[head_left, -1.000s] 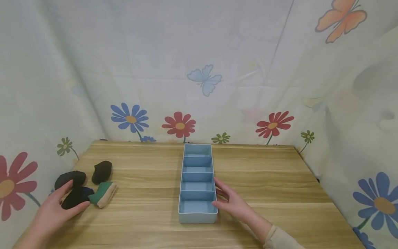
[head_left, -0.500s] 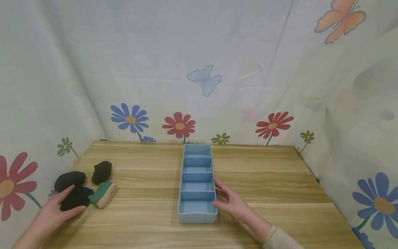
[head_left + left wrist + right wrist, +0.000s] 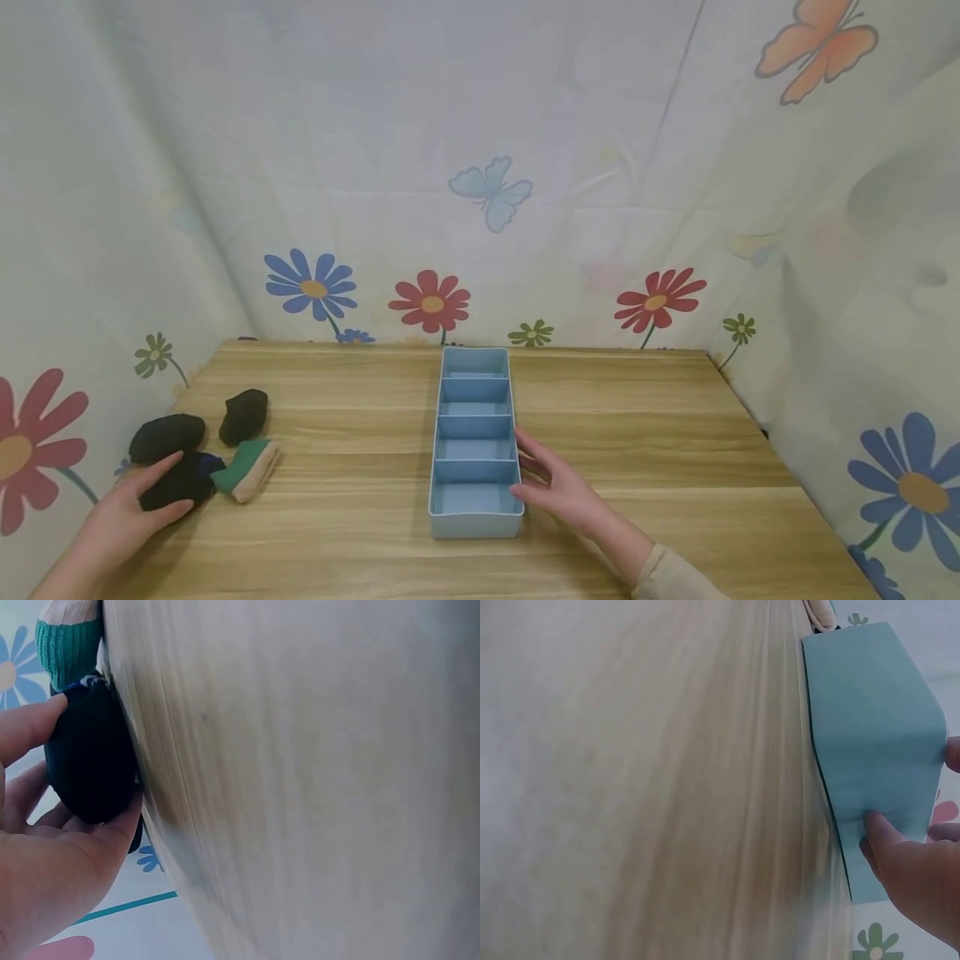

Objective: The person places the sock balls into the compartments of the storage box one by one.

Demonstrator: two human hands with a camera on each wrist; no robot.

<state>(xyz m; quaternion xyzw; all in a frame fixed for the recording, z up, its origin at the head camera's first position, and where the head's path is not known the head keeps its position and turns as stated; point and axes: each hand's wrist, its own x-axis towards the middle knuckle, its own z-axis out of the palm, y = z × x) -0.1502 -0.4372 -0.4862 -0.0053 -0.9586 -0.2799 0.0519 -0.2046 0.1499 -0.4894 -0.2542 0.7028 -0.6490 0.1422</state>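
Note:
In the head view, my left hand (image 3: 123, 517) holds a black rolled sock pair (image 3: 176, 483) with a blue patch, at the table's left. The left wrist view shows the thumb and fingers on either side of this dark bundle (image 3: 94, 754). Against its right end lies a green and pale pink rolled sock pair (image 3: 243, 468). Two more black bundles sit behind: one at the left (image 3: 167, 438), another farther back (image 3: 243, 416). My right hand (image 3: 558, 487) rests its fingertips on the right side of a light blue divided box (image 3: 477, 525); the right wrist view shows fingers against its wall (image 3: 877, 712).
The box's compartments stand in one row, running away from me, on a wood-grain table (image 3: 637, 433). A pale cloth (image 3: 360, 167) printed with flowers and butterflies hangs behind the table and along both sides.
My left hand has drawn slightly left and its thumb and forefinger have come closer together around the black sock pair, which has shifted a little left. The right hand and the box stay put.

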